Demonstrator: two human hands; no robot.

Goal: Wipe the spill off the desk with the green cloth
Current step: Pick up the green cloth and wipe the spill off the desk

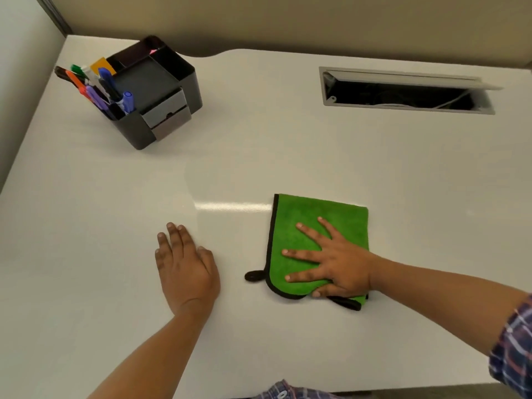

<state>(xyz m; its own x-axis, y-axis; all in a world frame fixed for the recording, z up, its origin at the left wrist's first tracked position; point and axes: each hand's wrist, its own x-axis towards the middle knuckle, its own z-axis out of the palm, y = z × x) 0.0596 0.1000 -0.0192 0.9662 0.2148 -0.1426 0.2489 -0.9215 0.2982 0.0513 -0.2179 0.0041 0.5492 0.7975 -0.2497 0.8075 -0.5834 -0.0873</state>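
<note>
Both hands flat on the white desk [316,156]: left hand [187,263] bare, right hand [336,266] splayed on the green cloth [311,223].

I judge wiping underway; a glossy sheen [227,208] beside the cloth's left edge remains uncovered.

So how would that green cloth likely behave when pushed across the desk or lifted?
The green cloth looks like soft, folded plush, so it would probably droop when lifted. Under the flat right hand it should slide readily on the glossy desk, though an edge may bunch. It seems light.
</note>
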